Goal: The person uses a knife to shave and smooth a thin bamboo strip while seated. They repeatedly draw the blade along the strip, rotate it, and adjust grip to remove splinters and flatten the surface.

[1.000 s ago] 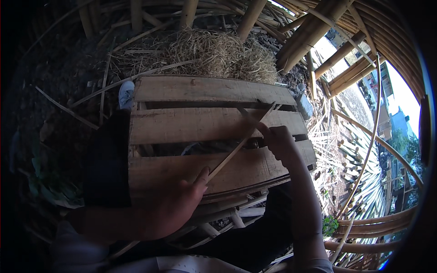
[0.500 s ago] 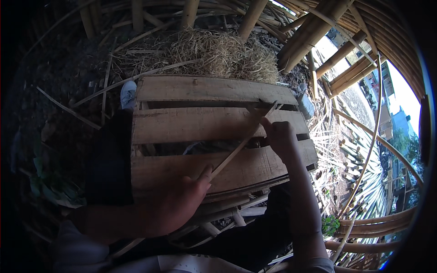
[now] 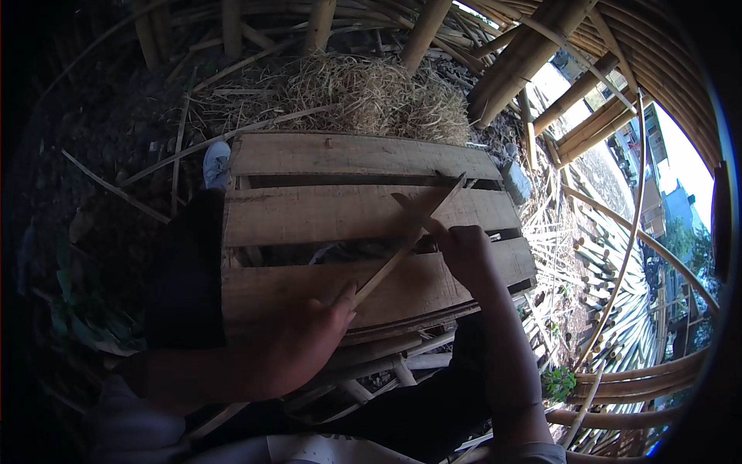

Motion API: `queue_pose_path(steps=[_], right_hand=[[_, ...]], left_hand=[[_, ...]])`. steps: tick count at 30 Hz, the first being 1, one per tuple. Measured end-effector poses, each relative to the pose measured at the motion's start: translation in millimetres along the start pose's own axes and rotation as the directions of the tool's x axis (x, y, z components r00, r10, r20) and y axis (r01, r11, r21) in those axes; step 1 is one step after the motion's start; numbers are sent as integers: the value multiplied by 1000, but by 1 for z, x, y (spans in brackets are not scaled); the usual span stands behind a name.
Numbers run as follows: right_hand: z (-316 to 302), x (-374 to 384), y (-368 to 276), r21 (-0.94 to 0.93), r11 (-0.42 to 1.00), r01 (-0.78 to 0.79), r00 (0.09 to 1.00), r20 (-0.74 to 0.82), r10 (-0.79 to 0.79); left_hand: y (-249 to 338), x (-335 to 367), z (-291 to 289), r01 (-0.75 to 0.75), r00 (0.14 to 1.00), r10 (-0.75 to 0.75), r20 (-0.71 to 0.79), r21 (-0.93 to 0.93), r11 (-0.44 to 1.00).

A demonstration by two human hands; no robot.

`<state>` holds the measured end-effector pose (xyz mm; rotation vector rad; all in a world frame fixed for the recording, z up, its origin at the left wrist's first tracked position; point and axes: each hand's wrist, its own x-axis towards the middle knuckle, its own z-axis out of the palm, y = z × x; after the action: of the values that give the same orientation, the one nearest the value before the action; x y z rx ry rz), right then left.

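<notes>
My left hand (image 3: 313, 340) is closed around the lower end of a long bamboo strip (image 3: 382, 271). The strip slants up and to the right across a slatted wooden crate (image 3: 309, 213), its far tip above the upper gap. In my right hand (image 3: 470, 255) is a knife (image 3: 413, 210), gripped by its pale handle. Its dark blade points up and left, crossing the strip and seeming to touch it. Shade and my fingers hide the exact contact.
Dry shavings (image 3: 371, 97) lie heaped beyond the crate. Thick bamboo poles (image 3: 533, 58) stand at the upper right. Many cut bamboo pieces (image 3: 618, 286) are spread on the right. A shoe (image 3: 216, 164) is beside the crate's far left corner.
My right hand has drawn the knife down and slightly left along the strip, toward me. The left hand and the strip have hardly moved.
</notes>
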<state>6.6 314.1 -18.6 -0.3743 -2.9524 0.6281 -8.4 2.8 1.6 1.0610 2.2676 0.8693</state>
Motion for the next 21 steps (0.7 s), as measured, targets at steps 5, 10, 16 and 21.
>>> queue_pose_path(steps=[5,10,16,21], right_hand=[[-5,-11,-13,55,979,-198,980,33,196],[7,-12,-10,62,993,-100,989,-100,106],[15,-10,-5,32,995,-92,984,-153,96],[-5,3,-6,59,987,-151,987,-42,153]], left_hand=[[1,-4,-1,-14,1000,15,19,-25,1000],[-2,-4,1,-3,1000,3,8,-6,1000],[-6,-3,6,-13,1000,12,-27,-25,1000],[-1,-2,-1,19,1000,-18,13,-29,999]])
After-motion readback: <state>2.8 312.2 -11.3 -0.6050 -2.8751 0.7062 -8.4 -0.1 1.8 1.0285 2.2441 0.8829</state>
